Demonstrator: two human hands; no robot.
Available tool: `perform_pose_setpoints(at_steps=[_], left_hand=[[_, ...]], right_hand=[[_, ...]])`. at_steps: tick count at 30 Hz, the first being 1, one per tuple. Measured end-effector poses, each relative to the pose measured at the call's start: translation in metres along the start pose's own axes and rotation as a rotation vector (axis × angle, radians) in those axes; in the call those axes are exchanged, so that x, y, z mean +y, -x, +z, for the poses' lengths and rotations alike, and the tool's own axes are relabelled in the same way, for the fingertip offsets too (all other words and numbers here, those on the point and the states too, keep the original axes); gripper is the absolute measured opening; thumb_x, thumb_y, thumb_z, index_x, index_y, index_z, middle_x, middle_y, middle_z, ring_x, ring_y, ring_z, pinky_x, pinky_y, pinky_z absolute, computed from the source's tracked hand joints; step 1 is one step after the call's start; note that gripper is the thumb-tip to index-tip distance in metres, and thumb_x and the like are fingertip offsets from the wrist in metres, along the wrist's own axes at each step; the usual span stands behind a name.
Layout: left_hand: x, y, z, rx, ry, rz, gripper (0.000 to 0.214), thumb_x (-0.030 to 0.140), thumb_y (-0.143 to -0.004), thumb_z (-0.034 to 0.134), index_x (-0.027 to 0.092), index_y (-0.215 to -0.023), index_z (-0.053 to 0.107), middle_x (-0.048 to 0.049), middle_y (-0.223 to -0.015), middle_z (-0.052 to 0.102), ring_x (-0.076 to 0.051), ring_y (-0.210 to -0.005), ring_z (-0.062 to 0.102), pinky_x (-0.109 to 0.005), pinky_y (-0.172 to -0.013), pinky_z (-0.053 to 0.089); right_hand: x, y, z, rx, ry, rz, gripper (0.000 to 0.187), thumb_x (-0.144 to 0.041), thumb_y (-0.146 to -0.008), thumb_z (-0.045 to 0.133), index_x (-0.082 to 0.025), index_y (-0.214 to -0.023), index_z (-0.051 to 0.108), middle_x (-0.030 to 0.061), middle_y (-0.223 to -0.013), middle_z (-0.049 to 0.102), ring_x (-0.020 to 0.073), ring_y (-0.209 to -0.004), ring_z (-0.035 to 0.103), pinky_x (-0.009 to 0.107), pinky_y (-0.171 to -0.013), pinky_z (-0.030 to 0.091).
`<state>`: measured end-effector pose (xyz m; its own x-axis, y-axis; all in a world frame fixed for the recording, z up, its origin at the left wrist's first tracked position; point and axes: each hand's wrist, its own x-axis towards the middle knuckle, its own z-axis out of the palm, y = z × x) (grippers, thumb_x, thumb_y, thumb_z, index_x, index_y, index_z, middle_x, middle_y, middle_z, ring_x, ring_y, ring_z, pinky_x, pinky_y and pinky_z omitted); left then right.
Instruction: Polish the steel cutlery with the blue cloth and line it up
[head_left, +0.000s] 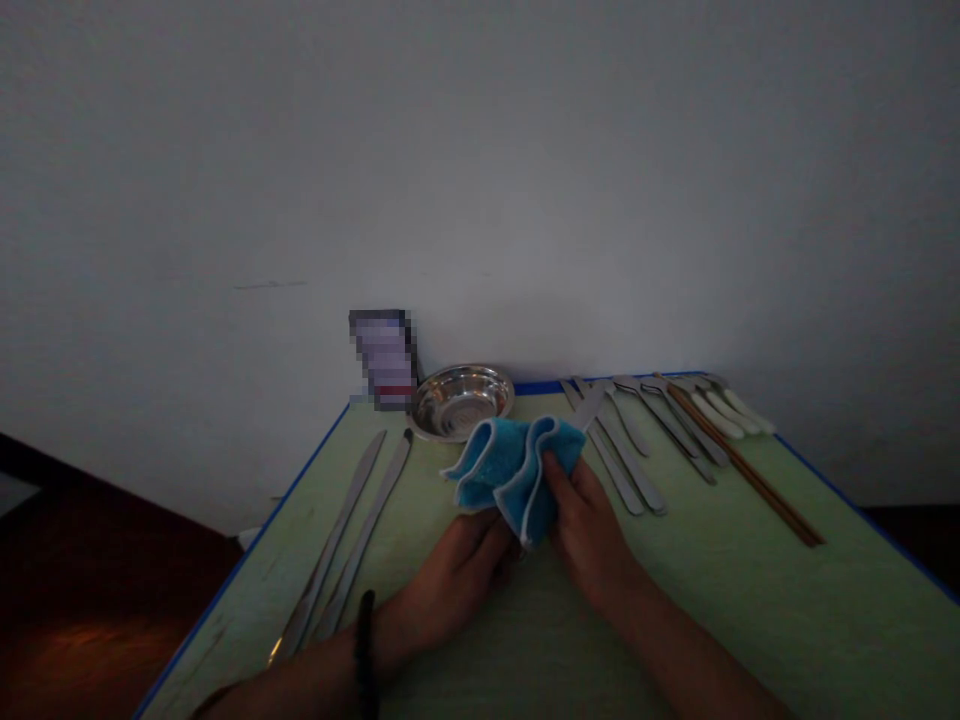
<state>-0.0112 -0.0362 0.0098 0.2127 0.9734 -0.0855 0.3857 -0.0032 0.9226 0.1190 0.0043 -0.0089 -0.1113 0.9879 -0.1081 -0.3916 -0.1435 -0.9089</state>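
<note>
Both hands are meeting at a folded blue cloth [510, 470], which is hanging in the air over the middle of the worktop [247, 600]. The right hand [589, 530] is gripping the cloth's right side, thumb pressing on the near face. The left hand [465, 560] is sitting under the lower edge with its fingers bent inward; what they are gripping is hidden, so I cannot tell. A flat metal piece [591, 406] is showing past the cloth's upper right; whether it is held or lying behind is unclear.

A steel bowl [461, 400] is standing by the far edge, with a blurred-out object [386, 350] leaning at the far left corner. Two table knives [348, 514] are lying along the left edge. Toward the far right corner, more metal cutlery [622, 486], brown chopsticks [772, 498] and white-handled pieces [718, 416] are lying in a row.
</note>
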Motion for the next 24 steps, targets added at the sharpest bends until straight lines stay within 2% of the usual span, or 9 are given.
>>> perform_pose_setpoints(at_steps=[3, 5, 8, 10, 12, 14, 18, 22, 24], left_hand=[[0.002, 0.002, 0.001, 0.027, -0.051, 0.071, 0.028, 0.037, -0.087, 0.041, 0.02, -0.07, 0.056, -0.0017, -0.07, 0.056, -0.017, -0.068, 0.05, -0.026, -0.069, 0.044], [0.003, 0.004, 0.001, 0.037, -0.083, 0.045, 0.03, 0.039, -0.086, 0.042, 0.02, -0.067, 0.056, -0.0021, -0.07, 0.056, -0.017, -0.07, 0.05, -0.026, -0.072, 0.043], [0.005, 0.006, -0.001, 0.011, -0.065, -0.098, 0.038, 0.046, -0.083, 0.043, 0.019, -0.058, 0.05, 0.0011, -0.057, 0.046, -0.015, -0.058, 0.044, -0.024, -0.058, 0.04], [0.005, 0.007, -0.003, -0.053, 0.011, -0.172, 0.041, 0.051, -0.081, 0.045, 0.019, -0.056, 0.047, 0.0037, -0.053, 0.039, -0.012, -0.052, 0.038, -0.023, -0.049, 0.034], [0.003, 0.007, -0.005, -0.142, 0.127, -0.21, 0.042, 0.054, -0.078, 0.049, 0.019, -0.056, 0.045, 0.0058, -0.051, 0.034, -0.01, -0.047, 0.033, -0.021, -0.044, 0.027], [0.001, 0.006, -0.007, -0.175, 0.222, -0.235, 0.042, 0.054, -0.076, 0.052, 0.018, -0.056, 0.044, 0.0068, -0.049, 0.033, -0.008, -0.044, 0.029, -0.021, -0.041, 0.022], [-0.003, 0.005, -0.004, -0.177, 0.326, -0.25, 0.038, 0.052, -0.072, 0.058, 0.017, -0.058, 0.05, 0.0067, -0.047, 0.035, -0.007, -0.04, 0.027, -0.02, -0.039, 0.02], [0.001, 0.005, -0.001, -0.077, 0.401, -0.16, 0.026, 0.045, -0.068, 0.065, 0.019, -0.071, 0.062, 0.0033, -0.053, 0.048, -0.01, -0.045, 0.038, -0.02, -0.043, 0.032], [0.004, 0.004, -0.002, -0.075, 0.389, -0.129, 0.024, 0.042, -0.07, 0.065, 0.02, -0.077, 0.065, 0.0022, -0.057, 0.054, -0.011, -0.049, 0.045, -0.021, -0.049, 0.04]], right_hand=[[-0.003, 0.002, 0.001, 0.01, -0.018, -0.002, 0.031, -0.05, -0.076, 0.059, -0.022, -0.09, 0.062, -0.0017, -0.085, 0.066, 0.0138, -0.081, 0.059, 0.028, -0.078, 0.044], [-0.01, 0.0, 0.002, 0.054, -0.109, 0.014, 0.031, -0.05, -0.075, 0.061, -0.023, -0.09, 0.062, -0.002, -0.084, 0.067, 0.0145, -0.082, 0.061, 0.029, -0.078, 0.045], [-0.02, -0.007, -0.001, 0.125, -0.272, 0.016, 0.03, -0.048, -0.071, 0.064, -0.024, -0.089, 0.061, -0.0022, -0.082, 0.068, 0.0158, -0.082, 0.062, 0.029, -0.075, 0.048], [-0.023, -0.013, -0.005, 0.145, -0.351, 0.013, 0.03, -0.05, -0.07, 0.064, -0.025, -0.088, 0.061, -0.0015, -0.082, 0.069, 0.0171, -0.083, 0.063, 0.03, -0.072, 0.05], [-0.025, -0.016, -0.009, 0.127, -0.398, 0.022, 0.033, -0.053, -0.072, 0.062, -0.025, -0.089, 0.061, 0.0001, -0.086, 0.069, 0.0182, -0.086, 0.064, 0.031, -0.072, 0.051], [-0.024, -0.016, -0.011, 0.061, -0.421, 0.027, 0.036, -0.054, -0.074, 0.059, -0.025, -0.094, 0.061, 0.0016, -0.093, 0.069, 0.0185, -0.089, 0.063, 0.031, -0.073, 0.051], [-0.014, -0.006, -0.007, -0.076, -0.354, 0.005, 0.033, -0.048, -0.077, 0.059, -0.026, -0.102, 0.059, -0.0001, -0.097, 0.067, 0.0165, -0.091, 0.062, 0.03, -0.077, 0.049], [-0.001, 0.006, -0.001, -0.058, -0.161, 0.015, 0.031, -0.048, -0.076, 0.06, -0.025, -0.098, 0.062, -0.0002, -0.093, 0.067, 0.016, -0.09, 0.06, 0.029, -0.082, 0.046], [0.001, 0.008, 0.001, -0.035, -0.121, 0.014, 0.033, -0.05, -0.076, 0.058, -0.024, -0.097, 0.062, 0.0003, -0.093, 0.067, 0.016, -0.09, 0.06, 0.029, -0.084, 0.044]])
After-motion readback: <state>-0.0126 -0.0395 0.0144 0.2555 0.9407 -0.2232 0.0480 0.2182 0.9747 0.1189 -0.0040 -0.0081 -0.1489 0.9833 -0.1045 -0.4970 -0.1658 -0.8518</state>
